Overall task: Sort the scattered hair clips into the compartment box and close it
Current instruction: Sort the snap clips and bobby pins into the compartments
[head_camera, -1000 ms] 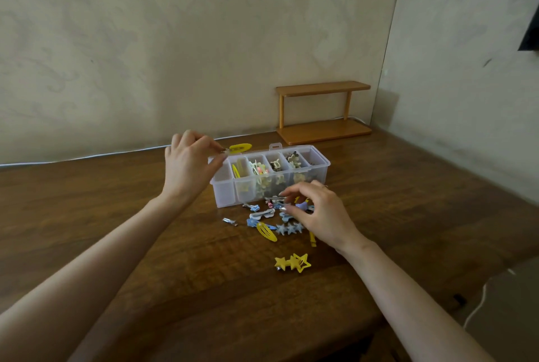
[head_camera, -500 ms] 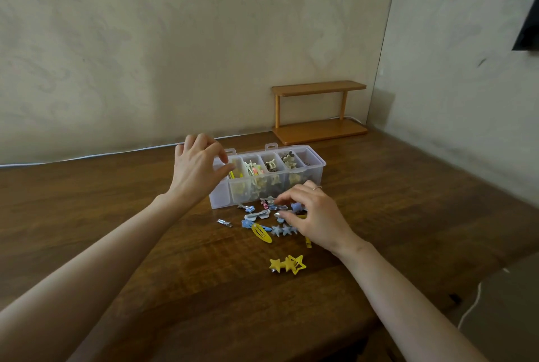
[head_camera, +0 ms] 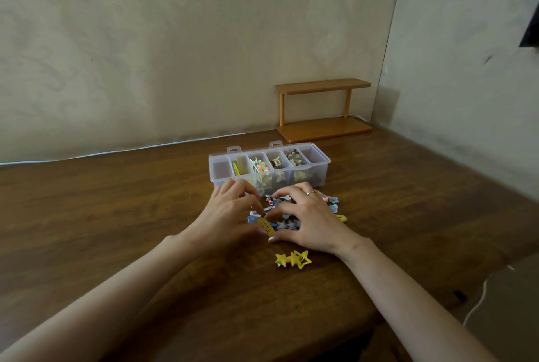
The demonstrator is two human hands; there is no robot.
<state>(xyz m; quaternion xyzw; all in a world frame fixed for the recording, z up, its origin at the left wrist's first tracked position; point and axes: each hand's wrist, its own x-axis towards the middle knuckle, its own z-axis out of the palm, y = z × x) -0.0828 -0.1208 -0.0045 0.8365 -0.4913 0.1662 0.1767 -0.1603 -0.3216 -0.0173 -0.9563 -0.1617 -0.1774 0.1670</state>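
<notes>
A dark brown wooden tabletop (head_camera: 116, 215) fills the lower half of the view and runs back to beige plastered walls that meet in a corner on the right. A thin white cable (head_camera: 116, 153) follows the foot of the back wall, and a small two-tier wooden rack (head_camera: 323, 110) stands on the tabletop in that corner. Near the middle of the tabletop sits the clear plastic compartment box (head_camera: 319, 176), open on top, its row of compartments side by side and its two latch tabs at the far rim. One compartment near the left end holds yellow clips, and those further right hold mixed pale and dark ones. Just in front of the box lies the loose pile of hair clips (head_camera: 272, 201), mostly blue, white and grey, and both bare forearms reach in from the bottom corners to meet over it. The left hand (head_camera: 224, 215) is palm down with its fingers bent into the pile. Their tips are hidden among the clips, so I cannot tell whether they pinch anything. A yellow oval clip (head_camera: 266, 226) lies tilted just beside its thumb, between the two hands. The right hand (head_camera: 312, 221), a ring on one finger, arches over the pile with its fingers spread, forefinger stretched toward the left hand and thumb tip down on the wood, well apart from the forefinger. A grey star clip (head_camera: 288, 225) shows under that arch. A yellow star clip (head_camera: 292, 258) lies alone, nearer the person.
</notes>
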